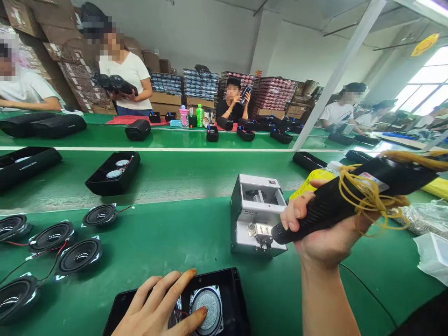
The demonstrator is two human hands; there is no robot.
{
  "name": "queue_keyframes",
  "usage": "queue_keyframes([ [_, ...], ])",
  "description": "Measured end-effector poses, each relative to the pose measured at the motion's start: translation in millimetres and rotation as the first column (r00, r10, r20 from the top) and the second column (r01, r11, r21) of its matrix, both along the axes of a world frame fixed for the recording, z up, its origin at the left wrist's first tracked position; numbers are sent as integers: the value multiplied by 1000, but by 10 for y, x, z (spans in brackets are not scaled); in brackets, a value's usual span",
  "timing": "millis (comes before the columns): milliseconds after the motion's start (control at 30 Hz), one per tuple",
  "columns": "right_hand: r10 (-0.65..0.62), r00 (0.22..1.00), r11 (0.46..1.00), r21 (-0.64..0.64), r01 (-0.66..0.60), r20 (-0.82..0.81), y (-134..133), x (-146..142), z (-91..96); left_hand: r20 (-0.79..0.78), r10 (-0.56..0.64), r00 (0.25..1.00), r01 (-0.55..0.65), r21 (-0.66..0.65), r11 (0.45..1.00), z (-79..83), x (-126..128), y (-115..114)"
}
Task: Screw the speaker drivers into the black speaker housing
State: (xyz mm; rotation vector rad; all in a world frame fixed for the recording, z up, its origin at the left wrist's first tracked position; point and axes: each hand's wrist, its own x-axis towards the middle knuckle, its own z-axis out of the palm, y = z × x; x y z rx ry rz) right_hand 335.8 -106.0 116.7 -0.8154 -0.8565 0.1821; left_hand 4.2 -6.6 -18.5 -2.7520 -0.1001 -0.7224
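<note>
Speaker housing pinned, driver gripped over feeder.

Left hand [164,305] laid flat, fingers spread, on black housing [224,280] w/ speaker [207,310] at btm centre of green worktop [157,238]. Right hand [320,233] clenched round black electric screwdriver [350,198] at right; tip held at grey screw feeder [257,214], mid-frame. Loose speaker cones [79,255] seen lower left.

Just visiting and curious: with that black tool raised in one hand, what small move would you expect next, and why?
Probably lowering the black screwdriver, whose tip sits at the grey screw feeder, toward the speaker. The right hand grips it; the left hand steadies the speaker in the black housing.
</note>
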Motion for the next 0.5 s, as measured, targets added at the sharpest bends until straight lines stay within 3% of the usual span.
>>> queue_keyframes([
  [267, 18, 1000, 1000, 2, -18, 5, -61, -21, -5, -11, 19, 1000, -19, -39, 999, -21, -17, -25],
  [500, 76, 997, 996, -42, -76, -5, -262, -198, 65, -128, 155, 980, -182, -242, 953, 176, -5, -274],
])
